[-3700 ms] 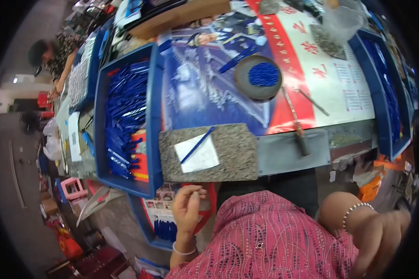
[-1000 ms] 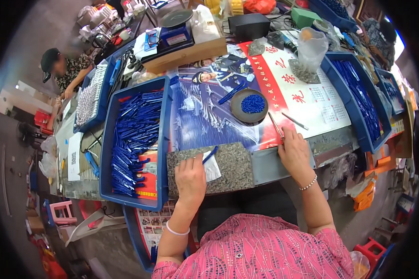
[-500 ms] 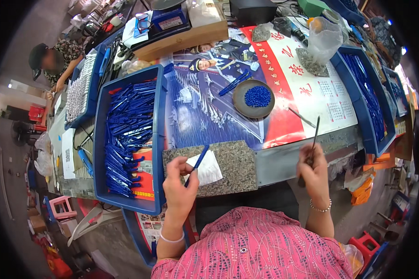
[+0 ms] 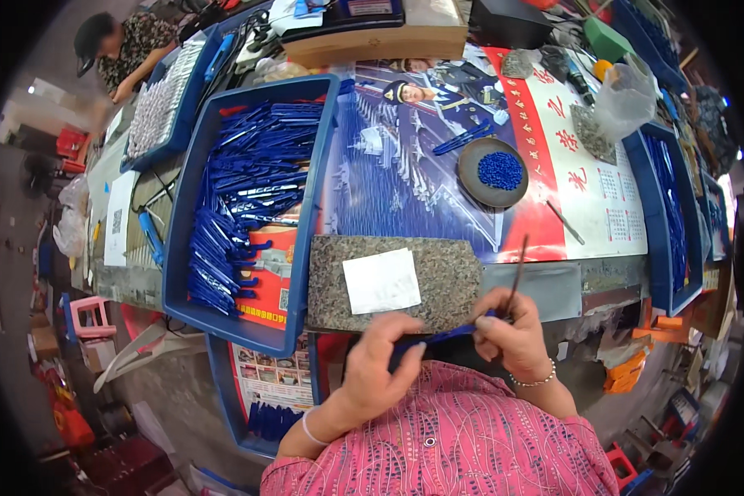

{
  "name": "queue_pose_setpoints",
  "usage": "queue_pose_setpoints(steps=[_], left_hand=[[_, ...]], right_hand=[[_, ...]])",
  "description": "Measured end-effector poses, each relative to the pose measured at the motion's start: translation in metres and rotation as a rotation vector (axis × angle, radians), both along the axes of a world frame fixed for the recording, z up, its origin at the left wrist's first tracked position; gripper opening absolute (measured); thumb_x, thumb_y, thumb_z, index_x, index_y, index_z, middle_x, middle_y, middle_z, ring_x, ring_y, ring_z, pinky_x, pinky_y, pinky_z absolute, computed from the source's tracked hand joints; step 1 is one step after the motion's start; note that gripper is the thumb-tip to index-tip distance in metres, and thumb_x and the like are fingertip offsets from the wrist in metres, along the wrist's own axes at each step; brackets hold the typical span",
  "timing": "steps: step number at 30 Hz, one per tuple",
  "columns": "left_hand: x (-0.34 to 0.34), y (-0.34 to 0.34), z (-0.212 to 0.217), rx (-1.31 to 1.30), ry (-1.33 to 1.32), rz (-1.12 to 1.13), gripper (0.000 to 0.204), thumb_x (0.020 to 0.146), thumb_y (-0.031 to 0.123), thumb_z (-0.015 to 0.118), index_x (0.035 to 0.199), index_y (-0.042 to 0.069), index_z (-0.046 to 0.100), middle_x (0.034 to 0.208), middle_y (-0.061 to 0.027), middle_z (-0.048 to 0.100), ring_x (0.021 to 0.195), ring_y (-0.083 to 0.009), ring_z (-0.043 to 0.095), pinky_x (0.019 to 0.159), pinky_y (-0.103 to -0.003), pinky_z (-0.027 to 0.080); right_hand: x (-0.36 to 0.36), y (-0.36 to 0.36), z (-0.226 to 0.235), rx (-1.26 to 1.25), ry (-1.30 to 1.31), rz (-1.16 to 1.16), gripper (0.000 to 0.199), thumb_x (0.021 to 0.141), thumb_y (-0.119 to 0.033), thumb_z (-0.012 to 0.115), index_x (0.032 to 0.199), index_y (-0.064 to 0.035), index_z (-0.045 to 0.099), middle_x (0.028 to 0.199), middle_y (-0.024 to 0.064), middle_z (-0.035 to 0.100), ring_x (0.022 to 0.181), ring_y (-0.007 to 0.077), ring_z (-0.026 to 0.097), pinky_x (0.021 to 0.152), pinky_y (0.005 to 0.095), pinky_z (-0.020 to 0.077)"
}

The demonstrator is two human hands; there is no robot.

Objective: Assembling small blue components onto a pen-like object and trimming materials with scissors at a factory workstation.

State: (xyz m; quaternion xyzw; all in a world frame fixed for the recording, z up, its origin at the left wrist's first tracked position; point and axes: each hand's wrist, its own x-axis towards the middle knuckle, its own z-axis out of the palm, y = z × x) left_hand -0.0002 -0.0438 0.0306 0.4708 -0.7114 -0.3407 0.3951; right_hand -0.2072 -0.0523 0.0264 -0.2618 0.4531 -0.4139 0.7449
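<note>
My left hand [image 4: 382, 364] is closed in a pinch on one end of a slim blue plastic piece [image 4: 452, 332], just past the near edge of a speckled stone slab [image 4: 326, 285]. At the other end of that piece, the fingers of my right hand [image 4: 512, 331] pinch too. My right hand also grips a thin dark rod-like tool [image 4: 521, 263], its tip pointing up and away. A folded white paper [image 4: 382, 281] lies on the slab. To the left, a blue tray [image 4: 312, 236] holds many similar blue pieces [image 4: 256, 169].
A round dish [image 4: 478, 200] of small blue parts [image 4: 500, 170] sits on a poster [image 4: 372, 207] beside loose blue strips [image 4: 463, 138]. More blue trays stand at right [image 4: 693, 299] and below left [image 4: 244, 438]. Another person [image 4: 145, 50] sits at the far left.
My hands have come together and closer to my body. The blue piece now spans between them; before, only my left hand held it. My view has shifted, so the bench things appear farther right.
</note>
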Motion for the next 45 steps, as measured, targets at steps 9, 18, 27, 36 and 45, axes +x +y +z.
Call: queue_pose_setpoints(steps=[9,18,27,36,45], left_hand=[[0.032,-0.025,-0.037,-0.04,-0.389,0.277,0.035,0.075,-0.001,0.058,0.109,-0.003,0.051,0.108,-0.0213,0.054,0.1,-0.0371,0.053,0.086,-0.041,0.042],[0.023,-0.019,-0.023,-0.085,-0.242,0.246,0.026,0.075,-0.001,0.056,0.101,-0.001,0.056,0.1,-0.0192,0.057,0.091,-0.0367,0.055,0.08,-0.041,0.045],[-0.01,0.0,-0.014,0.856,0.807,-0.092,0.032,0.092,0.012,0.051,0.119,-0.004,0.048,0.104,-0.0056,0.059,0.091,-0.0101,0.056,0.081,-0.023,0.044],[-0.019,-0.003,-0.022,0.957,0.925,-0.064,0.029,0.092,0.011,0.05,0.118,-0.002,0.051,0.097,-0.0046,0.06,0.088,-0.0101,0.056,0.08,-0.024,0.045],[-0.026,-0.002,-0.026,0.944,1.042,0.018,0.024,0.094,0.012,0.045,0.111,-0.003,0.052,0.097,-0.0077,0.06,0.09,-0.0128,0.057,0.085,-0.027,0.044]], right_hand=[[-0.012,0.002,-0.008,-0.095,-0.128,-0.349,0.008,0.083,-0.007,0.055,0.087,-0.0009,0.05,0.062,0.0074,0.052,0.039,0.0083,0.038,0.035,0.0229,0.0339],[0.0,-0.001,-0.016,-0.062,-0.177,-0.35,0.013,0.083,-0.006,0.056,0.092,-0.0013,0.048,0.067,0.01,0.055,0.041,0.0085,0.04,0.037,0.0232,0.0346],[0.019,0.014,-0.022,-0.269,0.119,-0.162,0.02,0.079,-0.002,0.06,0.091,0.0005,0.045,0.075,0.0151,0.06,0.048,0.0086,0.048,0.042,0.021,0.0389],[0.019,0.021,-0.027,-0.36,0.232,-0.093,0.018,0.077,-0.005,0.068,0.09,-0.0027,0.055,0.079,0.0009,0.06,0.064,0.0016,0.049,0.053,0.0172,0.037],[0.019,0.02,-0.027,-0.392,0.253,-0.017,0.022,0.075,-0.006,0.07,0.093,-0.0008,0.058,0.086,0.0026,0.064,0.063,0.0039,0.052,0.054,0.0197,0.0413]])
